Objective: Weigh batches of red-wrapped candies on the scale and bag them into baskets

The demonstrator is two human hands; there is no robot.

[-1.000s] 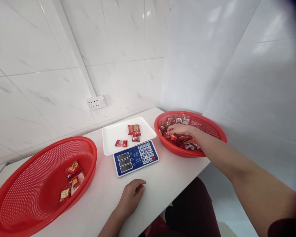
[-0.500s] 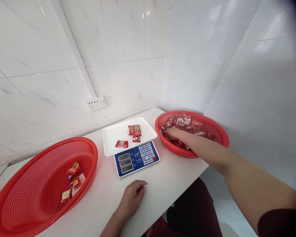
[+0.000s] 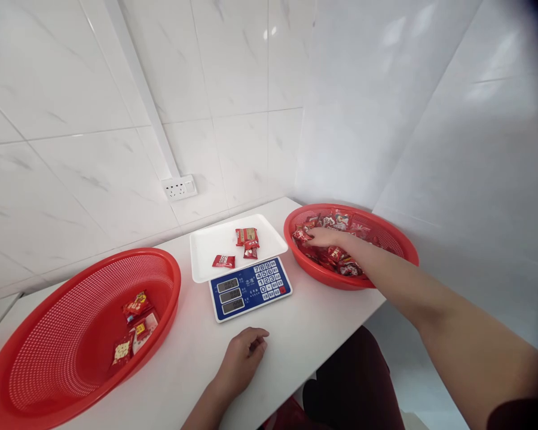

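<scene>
My right hand [image 3: 325,237] reaches into the red basket [image 3: 406,254] on the right, among many small red packaged snacks [image 3: 338,254]. Its fingers are closed on a red snack packet [image 3: 302,233] near the basket's left side; the fingertips are partly hidden. On the white table, in front of the scale, rests my left hand [image 3: 246,358], loosely curled with a gap between thumb and forefinger and nothing in it. The digital scale [image 3: 251,289] has a blue keypad panel and a white tray [image 3: 210,242]. Several red snack packets [image 3: 246,237] lie on that tray.
A larger red basket [image 3: 45,352] stands at the left with several snack packets [image 3: 132,328] inside. Behind the table [image 3: 192,358] rises a tiled wall [image 3: 233,155] with a power socket [image 3: 180,188]. The table's front edge runs close to my legs.
My right hand has lifted slightly within the right basket, and a red packet now shows at its fingertips. My left hand stays where it was. The view has shifted a little.
</scene>
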